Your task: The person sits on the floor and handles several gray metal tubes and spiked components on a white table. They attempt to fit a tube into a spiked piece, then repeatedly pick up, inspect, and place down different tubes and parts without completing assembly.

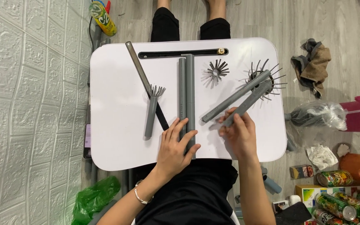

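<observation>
Ruler (137,66) lies slanted at the tray's far left, with a short grey tube (151,114) carrying a prong cluster beside it; neither is in hand. We sit at a white lap tray (113,141), legs under it.

Our left hand (175,151) lies flat, fingers spread and pressing, on the near end of two long grey tubes (187,91) lying side by side down the tray's middle. Flat pressure looks right here: it should stop the pair rolling apart. We'd keep the palm low and not curl around them.

Loose spoke ring (216,71) sits apart, right of the pair, untouched.

Our right hand (239,135) is pinched closed on the near end of an angled tube (246,104), one of two slanting toward a spoked wheel piece (265,79) at the tray's far right. Judgement: grip near the end gives little control at the spoke end, so we'd move slowly and keep the tube aligned with its twin (234,97).

Unclear items:
- Whether the slanted tubes are seated in the wheel piece or only rest on it.
- Near ends of the long pair, covered by the left palm.
- Right fingertips, hidden behind the tube.
- Floor clutter at right: rag, bags, cans, partly cut off.
</observation>
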